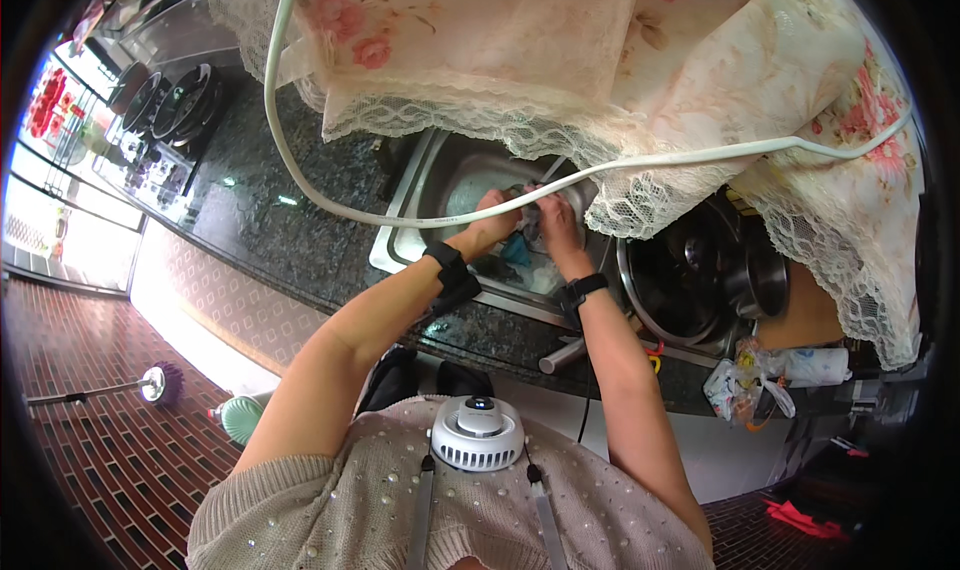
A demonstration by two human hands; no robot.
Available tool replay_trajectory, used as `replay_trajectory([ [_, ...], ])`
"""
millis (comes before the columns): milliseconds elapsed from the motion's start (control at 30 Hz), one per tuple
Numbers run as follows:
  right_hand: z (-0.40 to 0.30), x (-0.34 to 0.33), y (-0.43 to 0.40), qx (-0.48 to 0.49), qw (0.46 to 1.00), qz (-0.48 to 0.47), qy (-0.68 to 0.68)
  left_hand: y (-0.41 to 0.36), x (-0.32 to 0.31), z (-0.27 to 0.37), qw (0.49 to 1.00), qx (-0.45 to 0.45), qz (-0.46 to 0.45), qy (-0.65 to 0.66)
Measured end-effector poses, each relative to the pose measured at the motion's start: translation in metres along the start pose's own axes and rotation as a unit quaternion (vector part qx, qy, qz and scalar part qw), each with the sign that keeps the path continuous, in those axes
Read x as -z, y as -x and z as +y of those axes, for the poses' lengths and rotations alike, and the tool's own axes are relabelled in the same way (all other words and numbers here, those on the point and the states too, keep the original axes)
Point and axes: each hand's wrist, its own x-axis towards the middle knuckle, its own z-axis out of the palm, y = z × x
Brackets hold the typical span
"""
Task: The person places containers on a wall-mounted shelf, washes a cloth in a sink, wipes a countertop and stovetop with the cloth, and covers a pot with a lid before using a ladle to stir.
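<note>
Both of my hands are low inside a stainless steel sink point(457, 165). My left hand point(496, 216) is at the sink's middle, partly behind a white cable point(675, 157) that crosses the view. Close to its right, my right hand point(556, 217) bends over wet, greyish material whose kind I cannot tell. A blue cloth-like piece point(515, 250) hangs just below and between the hands. Pale, crumpled or foamy matter point(541, 276) lies beneath my right wrist. The fingers are partly hidden, so their grip is unclear. Each wrist wears a black band.
Lace-edged floral fabric point(480, 37) overhangs the sink's back. Right of the sink stand a large dark pan point(671, 270) and a steel pot point(759, 281). Plastic bags point(750, 382) lie at the counter's front right. Dark stone counter point(300, 195) extends left towards a stove with black pans point(186, 104).
</note>
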Motion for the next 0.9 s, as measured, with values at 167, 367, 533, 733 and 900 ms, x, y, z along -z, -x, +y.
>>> replay_trajectory([
  [167, 0.005, -0.023, 0.016, 0.025, 1.0, 0.005, 0.0, 0.002, 0.008, 0.008, 0.923, 0.332, -0.097, 0.168],
  [367, 0.066, 0.004, 0.018, -0.115, 0.992, -0.044, -0.037, 0.006, 0.019, -0.014, 0.791, 0.422, -0.024, 0.442],
  [533, 0.064, -0.005, 0.012, -0.311, 0.871, -0.13, -0.358, 0.002, 0.019, -0.028, 0.512, 0.469, -0.122, 0.709],
  [733, 0.067, -0.018, -0.029, -0.396, 0.521, -0.095, -0.75, -0.008, -0.003, -0.026, 0.533, 0.454, -0.127, 0.702],
  [900, 0.071, -0.007, -0.037, -0.387, 0.634, -0.028, -0.669, -0.035, -0.033, -0.018, 0.647, 0.403, -0.072, 0.643],
])
